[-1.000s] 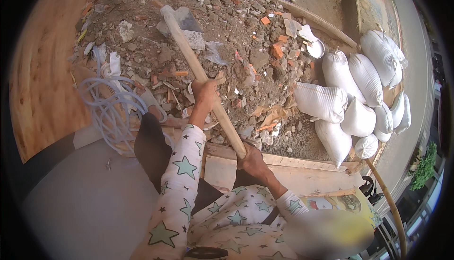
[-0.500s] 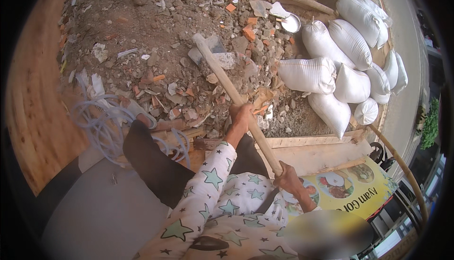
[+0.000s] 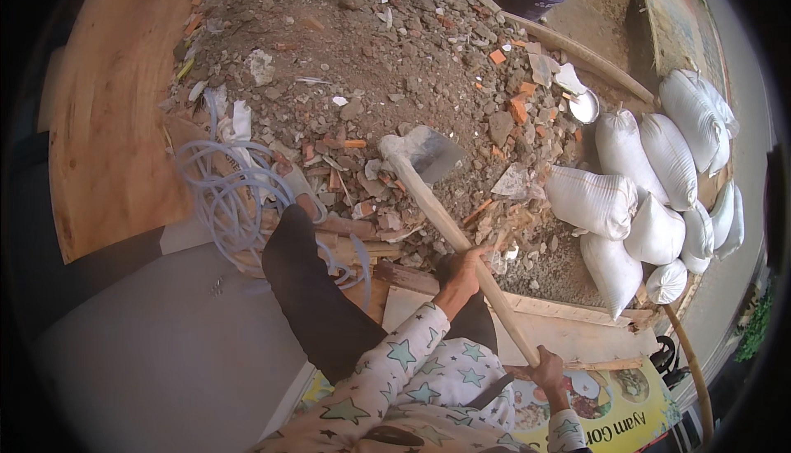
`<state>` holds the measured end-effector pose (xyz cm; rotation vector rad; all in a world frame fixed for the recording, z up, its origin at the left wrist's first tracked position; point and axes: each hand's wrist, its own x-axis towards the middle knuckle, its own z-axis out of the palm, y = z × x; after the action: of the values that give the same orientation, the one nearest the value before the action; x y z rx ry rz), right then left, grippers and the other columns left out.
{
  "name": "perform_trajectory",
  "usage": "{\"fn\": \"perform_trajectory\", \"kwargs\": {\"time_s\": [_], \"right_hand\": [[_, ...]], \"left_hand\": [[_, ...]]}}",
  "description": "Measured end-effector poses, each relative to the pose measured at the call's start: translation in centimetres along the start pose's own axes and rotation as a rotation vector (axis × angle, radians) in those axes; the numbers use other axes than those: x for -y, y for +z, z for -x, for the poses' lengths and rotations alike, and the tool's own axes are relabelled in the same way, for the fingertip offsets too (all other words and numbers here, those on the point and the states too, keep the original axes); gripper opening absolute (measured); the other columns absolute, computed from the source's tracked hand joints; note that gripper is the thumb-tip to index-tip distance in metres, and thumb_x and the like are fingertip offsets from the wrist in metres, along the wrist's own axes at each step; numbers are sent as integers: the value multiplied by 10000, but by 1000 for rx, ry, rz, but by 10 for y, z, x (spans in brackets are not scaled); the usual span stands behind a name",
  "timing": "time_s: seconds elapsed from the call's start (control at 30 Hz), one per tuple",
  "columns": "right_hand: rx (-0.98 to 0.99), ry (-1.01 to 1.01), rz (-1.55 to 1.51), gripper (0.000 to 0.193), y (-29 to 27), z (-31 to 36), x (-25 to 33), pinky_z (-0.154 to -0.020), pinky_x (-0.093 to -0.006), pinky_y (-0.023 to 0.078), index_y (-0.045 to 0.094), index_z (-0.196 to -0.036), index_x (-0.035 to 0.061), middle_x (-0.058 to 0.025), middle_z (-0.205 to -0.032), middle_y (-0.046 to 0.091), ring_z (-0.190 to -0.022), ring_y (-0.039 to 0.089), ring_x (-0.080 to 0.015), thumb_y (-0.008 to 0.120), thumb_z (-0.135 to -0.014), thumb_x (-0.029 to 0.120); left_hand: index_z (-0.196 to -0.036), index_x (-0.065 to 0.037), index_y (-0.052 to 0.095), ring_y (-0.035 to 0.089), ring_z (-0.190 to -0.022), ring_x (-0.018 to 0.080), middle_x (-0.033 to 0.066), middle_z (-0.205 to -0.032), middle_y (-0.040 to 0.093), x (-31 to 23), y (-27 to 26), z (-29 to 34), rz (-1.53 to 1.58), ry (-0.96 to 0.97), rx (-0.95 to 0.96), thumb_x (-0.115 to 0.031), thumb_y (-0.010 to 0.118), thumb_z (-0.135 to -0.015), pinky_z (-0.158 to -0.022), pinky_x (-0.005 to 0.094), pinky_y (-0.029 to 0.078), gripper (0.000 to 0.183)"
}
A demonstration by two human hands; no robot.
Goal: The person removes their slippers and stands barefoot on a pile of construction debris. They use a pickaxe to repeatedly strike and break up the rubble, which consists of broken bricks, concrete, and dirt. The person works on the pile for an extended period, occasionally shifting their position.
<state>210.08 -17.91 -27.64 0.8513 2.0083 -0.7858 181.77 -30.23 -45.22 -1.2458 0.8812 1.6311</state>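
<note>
Plywood sheet (image 3: 107, 123): lies at the far left, beside the rubble.
Hose coil (image 3: 235, 197): pale blue loops at the heap's left foot.
Rubble heap (image 3: 371, 57): dirt, brick bits and broken tile — it fills the middle.
Hoe (image 3: 428, 164): blade set into the rubble, long wooden handle slanting down to the right.
Left hand (image 3: 465, 265): fingers wrapped round the handle at mid-length.
Right hand (image 3: 548, 366): closed on the handle's lower end — star-patterned sleeve behind it.
White sacks (image 3: 651, 181): stacked along the heap's right edge.
</note>
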Motion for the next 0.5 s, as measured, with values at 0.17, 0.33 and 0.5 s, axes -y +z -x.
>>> {"fn": "perform_trajectory", "kwargs": {"time_s": [0.17, 0.33, 0.5], "right_hand": [[-171, -344, -48, 366, -14, -124, 80, -674, -474, 519, 553, -924, 77, -170, -798, 658, -766, 652, -400, 749, -630, 172], [-150, -604, -171, 352, -35, -224, 267, -698, -490, 515, 538, -962, 101, -189, -816, 657, -797, 648, -406, 731, -684, 197], [-116, -793, -295, 394, -53, -272, 409, -712, -448, 510, 574, -1047, 84, -205, -830, 663, -814, 655, -401, 727, -700, 192]], "left_hand": [[-915, -54, 559, 516, -546, 186, 54, -740, 513, -154, 52, 47, 54, 386, -45, -31, 753, -756, -531, 362, 484, 253], [-984, -50, 536, 564, -608, 173, 62, -776, 549, -341, 64, 119, 4, 956, 49, -44, 731, -800, -540, 323, 501, 269], [-922, -18, 506, 544, -503, 174, 67, -700, 542, -444, 69, 135, -168, 1162, -42, -13, 684, -785, -440, 324, 471, 225]]}}
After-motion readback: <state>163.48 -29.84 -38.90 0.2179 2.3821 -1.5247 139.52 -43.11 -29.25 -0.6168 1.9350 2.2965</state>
